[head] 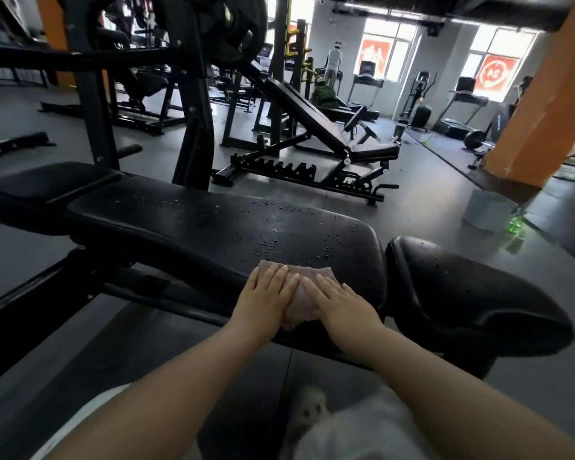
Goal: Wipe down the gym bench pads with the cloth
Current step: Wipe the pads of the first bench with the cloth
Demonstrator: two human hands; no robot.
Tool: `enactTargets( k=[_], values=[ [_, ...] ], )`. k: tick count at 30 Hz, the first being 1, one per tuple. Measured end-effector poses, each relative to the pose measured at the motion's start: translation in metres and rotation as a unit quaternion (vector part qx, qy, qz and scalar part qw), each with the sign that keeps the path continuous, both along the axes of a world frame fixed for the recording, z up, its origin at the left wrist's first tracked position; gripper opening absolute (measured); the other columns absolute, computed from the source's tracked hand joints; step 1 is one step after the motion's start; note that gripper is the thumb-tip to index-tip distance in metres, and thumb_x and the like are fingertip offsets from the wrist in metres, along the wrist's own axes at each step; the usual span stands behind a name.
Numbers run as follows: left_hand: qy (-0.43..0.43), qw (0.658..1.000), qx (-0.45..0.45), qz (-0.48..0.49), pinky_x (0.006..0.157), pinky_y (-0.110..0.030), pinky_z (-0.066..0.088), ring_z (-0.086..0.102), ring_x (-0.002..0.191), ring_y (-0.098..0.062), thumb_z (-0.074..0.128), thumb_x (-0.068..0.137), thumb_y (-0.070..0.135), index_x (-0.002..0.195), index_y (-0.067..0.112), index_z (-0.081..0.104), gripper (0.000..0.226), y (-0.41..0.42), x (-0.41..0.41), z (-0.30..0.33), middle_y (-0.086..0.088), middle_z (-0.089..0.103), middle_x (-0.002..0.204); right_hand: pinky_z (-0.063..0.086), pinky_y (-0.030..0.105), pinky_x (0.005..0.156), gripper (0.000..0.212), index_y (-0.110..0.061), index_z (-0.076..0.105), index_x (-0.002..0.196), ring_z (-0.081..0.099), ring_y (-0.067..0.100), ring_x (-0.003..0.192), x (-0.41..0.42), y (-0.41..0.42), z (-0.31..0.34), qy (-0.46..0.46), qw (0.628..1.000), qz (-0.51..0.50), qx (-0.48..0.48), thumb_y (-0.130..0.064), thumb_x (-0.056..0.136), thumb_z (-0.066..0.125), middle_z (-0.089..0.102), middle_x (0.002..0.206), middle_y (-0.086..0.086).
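A black gym bench lies across the view. Its long back pad [193, 224] is speckled with water droplets, mostly toward the right. A seat pad [472, 293] sits at the right and a head pad [44, 190] at the left. A pale pinkish cloth [304, 293] lies on the near edge of the back pad. My left hand [266, 300] and my right hand [339, 307] both press flat on the cloth, fingers extended, side by side. Most of the cloth is hidden under the hands.
A grey bucket [488, 210] and a green spray bottle [515, 222] stand on the floor at the right. An adjustable incline bench [312, 117] is behind, with a rack upright [196, 111] close to the bench. An orange pillar [545, 94] rises at the right. A person [333, 66] stands far off.
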State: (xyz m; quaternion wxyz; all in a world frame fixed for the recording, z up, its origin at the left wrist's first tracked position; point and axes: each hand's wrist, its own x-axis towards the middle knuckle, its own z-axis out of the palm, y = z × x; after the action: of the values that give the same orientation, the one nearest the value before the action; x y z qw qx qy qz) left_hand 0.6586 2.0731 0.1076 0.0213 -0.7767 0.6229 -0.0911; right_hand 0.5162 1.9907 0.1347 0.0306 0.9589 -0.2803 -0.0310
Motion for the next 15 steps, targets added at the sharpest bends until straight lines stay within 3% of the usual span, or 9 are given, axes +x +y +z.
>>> enactTargets(
  k=[2,4,6,11,13,15],
  values=[
    [-0.02,0.999,-0.023,-0.02,0.117,-0.042,0.002,0.004,0.146,-0.027,0.032,0.092,0.045,0.15,0.012,0.002,0.073,0.002,0.008,-0.003,-0.011,0.008,0.158,0.009,0.032,0.116,0.066,-0.023,0.001,0.152,0.016,0.021,0.146,-0.003,0.001,-0.002,0.0,1.0,0.008,-0.017,-0.048,0.091,0.004,0.013,0.159,0.007],
    [-0.007,0.998,-0.036,-0.055,0.111,-0.045,0.027,0.038,0.135,-0.03,0.027,0.084,0.035,0.143,0.009,0.025,0.065,0.006,0.021,-0.007,-0.015,0.043,0.144,0.039,0.039,0.103,0.073,-0.013,0.041,0.141,0.053,0.027,0.125,0.007,-0.001,-0.007,-0.002,0.999,0.018,-0.03,-0.049,0.084,0.015,0.05,0.138,0.015],
    [-0.043,0.994,-0.049,-0.083,0.101,-0.045,0.04,0.054,0.122,-0.027,0.031,0.077,0.033,0.134,0.009,0.038,0.062,0.008,0.042,-0.014,-0.01,0.058,0.129,0.054,0.041,0.083,0.063,-0.012,0.065,0.12,0.067,0.025,0.103,0.021,-0.004,-0.013,-0.003,0.999,0.027,-0.045,-0.047,0.082,0.029,0.068,0.114,0.012],
    [-0.109,0.984,-0.064,-0.127,0.107,-0.044,0.038,0.049,0.126,-0.025,0.034,0.084,0.032,0.136,0.007,0.037,0.057,0.017,0.096,-0.02,-0.01,0.053,0.135,0.054,0.044,0.083,0.058,-0.006,0.066,0.116,0.067,0.028,0.101,0.066,0.004,-0.024,-0.039,0.994,0.06,-0.081,-0.037,0.078,0.035,0.068,0.111,0.016],
    [-0.12,0.984,-0.058,-0.117,0.112,-0.045,0.028,0.04,0.133,-0.026,0.04,0.088,0.037,0.14,0.007,0.034,0.061,0.023,0.12,-0.028,-0.011,0.046,0.142,0.052,0.045,0.084,0.054,-0.002,0.066,0.116,0.067,0.031,0.101,0.089,0.011,-0.026,-0.06,0.991,0.082,-0.09,-0.037,0.075,0.061,0.068,0.11,0.019],
    [-0.114,0.985,-0.07,-0.108,0.113,-0.044,0.021,0.033,0.137,-0.026,0.044,0.09,0.037,0.143,0.007,0.031,0.062,0.03,0.146,-0.035,-0.011,0.041,0.145,0.052,0.046,0.083,0.077,0.001,0.067,0.113,0.067,0.034,0.098,0.116,0.022,-0.029,-0.065,0.992,0.089,-0.066,-0.032,0.048,0.089,0.068,0.108,0.022]
  ],
)
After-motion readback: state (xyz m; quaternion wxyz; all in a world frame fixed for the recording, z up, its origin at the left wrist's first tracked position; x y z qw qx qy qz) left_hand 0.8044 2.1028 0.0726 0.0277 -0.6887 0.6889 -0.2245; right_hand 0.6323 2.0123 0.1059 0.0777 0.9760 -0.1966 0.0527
